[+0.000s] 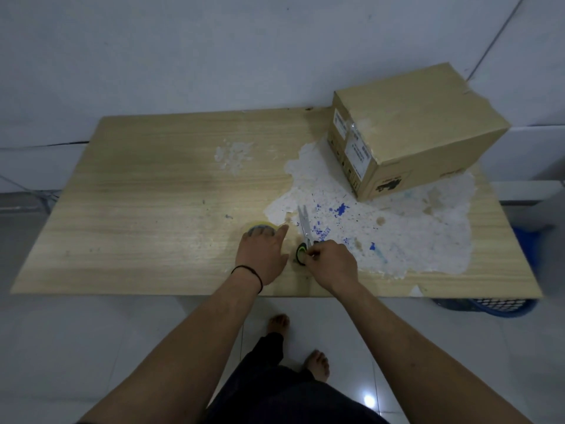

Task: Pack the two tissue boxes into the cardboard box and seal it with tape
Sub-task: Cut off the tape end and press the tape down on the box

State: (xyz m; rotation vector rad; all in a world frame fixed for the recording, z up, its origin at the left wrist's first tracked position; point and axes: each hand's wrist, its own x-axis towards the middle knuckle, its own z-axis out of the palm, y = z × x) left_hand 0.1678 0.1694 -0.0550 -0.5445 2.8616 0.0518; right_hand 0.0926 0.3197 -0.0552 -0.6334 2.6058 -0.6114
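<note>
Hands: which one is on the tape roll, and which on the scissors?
The left hand, with the black wristband, rests on the tape roll. The right hand touches the scissors at their handles.

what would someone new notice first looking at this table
Probably the closed cardboard box at the table's far right corner, standing on a big patch where the wooden table top has peeled to white, speckled with blue. Near the front edge, the left hand rests on a tape roll while the right hand is at the handles of scissors lying flat.
</note>
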